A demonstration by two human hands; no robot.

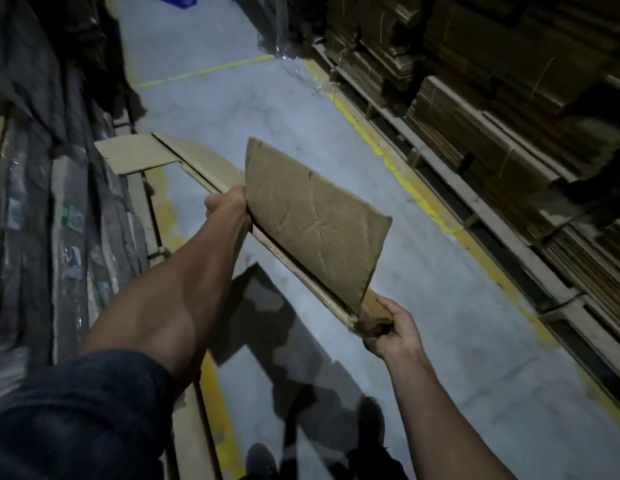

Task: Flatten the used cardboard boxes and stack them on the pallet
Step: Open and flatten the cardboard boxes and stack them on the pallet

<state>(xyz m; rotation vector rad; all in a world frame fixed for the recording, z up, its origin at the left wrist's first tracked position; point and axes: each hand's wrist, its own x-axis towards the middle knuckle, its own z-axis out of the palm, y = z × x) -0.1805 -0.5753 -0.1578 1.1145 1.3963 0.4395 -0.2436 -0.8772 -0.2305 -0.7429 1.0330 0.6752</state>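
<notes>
I hold the flattened box in the air over the aisle floor — its long axis runs from my left hand, gripping the far edge, down to my right hand, pinching the near corner. One flap stands up (creased). The pallet stacks lie to my right, dim — their tops are cut off.

Box: dull tan-brown cardboard, creased, a darker brown torn corner at its near end.
Floor: pale grey-blue with faint marbled mottling.
Floor lines: yellow, worn and patchy.
Stacks: mid-brown flat cardboard in banded layers, tied with thin pale straps.
Sleeve: dark navy.
Shoes: black.
Bin: bright blue.
Wrapped goods: dark grey under glossy film.
</notes>
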